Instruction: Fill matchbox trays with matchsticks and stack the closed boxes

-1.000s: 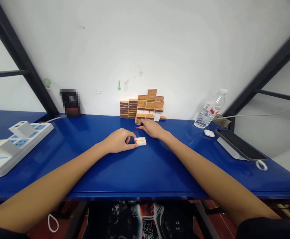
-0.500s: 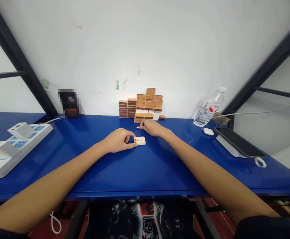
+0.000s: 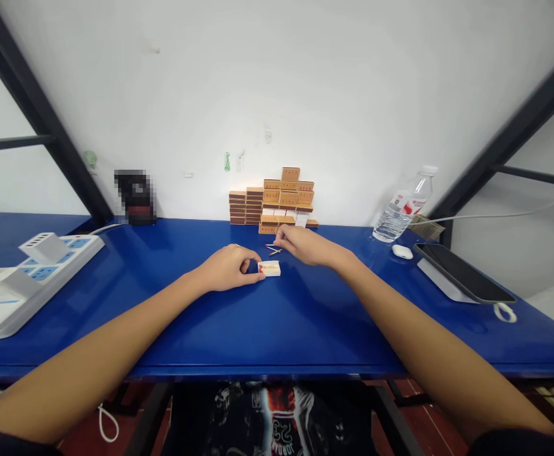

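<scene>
My left hand point(image 3: 232, 268) is closed, thumb and fingers gripping the left end of a small white matchbox tray point(image 3: 271, 270) on the table. Several red-headed matches lie inside the tray. Just behind it, my right hand point(image 3: 299, 244) is pinched at the end of a match point(image 3: 270, 246). Another match point(image 3: 275, 252) rests on the blue tabletop below those fingertips. Stacked matchboxes point(image 3: 288, 197) rise against the wall behind the right hand, with some white trays among them. My right fingers hide part of the lowest matchboxes.
A white power strip point(image 3: 62, 259) with plugs lies at the left on the blue table point(image 3: 210, 335). On the right are a tilted water bottle point(image 3: 402, 206), a white earbud case point(image 3: 402, 252) and a phone point(image 3: 461, 272). A blurred dark object point(image 3: 137, 197) stands at the back left.
My right hand has shifted slightly right, and matches now show on the table by its fingertips. My left hand still grips the tray. The view has moved slightly.
</scene>
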`<state>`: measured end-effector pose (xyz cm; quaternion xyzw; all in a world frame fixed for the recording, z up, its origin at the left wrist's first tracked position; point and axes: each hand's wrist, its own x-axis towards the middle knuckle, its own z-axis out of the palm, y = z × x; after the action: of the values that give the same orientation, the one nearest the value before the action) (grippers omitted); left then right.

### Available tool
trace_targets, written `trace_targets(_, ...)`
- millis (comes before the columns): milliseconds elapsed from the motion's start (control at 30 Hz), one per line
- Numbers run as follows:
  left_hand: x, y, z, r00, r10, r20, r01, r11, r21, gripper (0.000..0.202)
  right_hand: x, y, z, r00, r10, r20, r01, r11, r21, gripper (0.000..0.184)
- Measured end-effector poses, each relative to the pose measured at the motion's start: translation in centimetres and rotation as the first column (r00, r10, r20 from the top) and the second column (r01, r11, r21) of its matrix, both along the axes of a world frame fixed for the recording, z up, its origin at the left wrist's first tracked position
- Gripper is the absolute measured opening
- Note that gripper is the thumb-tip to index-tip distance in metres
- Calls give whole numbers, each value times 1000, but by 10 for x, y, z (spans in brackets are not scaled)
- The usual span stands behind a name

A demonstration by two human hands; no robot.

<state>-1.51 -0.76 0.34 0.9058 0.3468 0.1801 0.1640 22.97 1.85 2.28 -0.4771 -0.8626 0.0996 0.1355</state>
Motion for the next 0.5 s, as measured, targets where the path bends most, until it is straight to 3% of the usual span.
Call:
trace_targets(167,-1,1,-1,1000,3,-3,-3,1000,-10,32,-1,-9,1,1000,-13,21,14,1000,-21,10)
trace_targets(400,0,1,-1,1000,-5,-5,5,1000,9,29,23,12,-7,992,125,17,-122,985,-125,20)
trace_targets(500,0,0,-1,1000,1,-5,-1,1000,6,29,20,16,-13,993,116,-3,-116,987,-114,12)
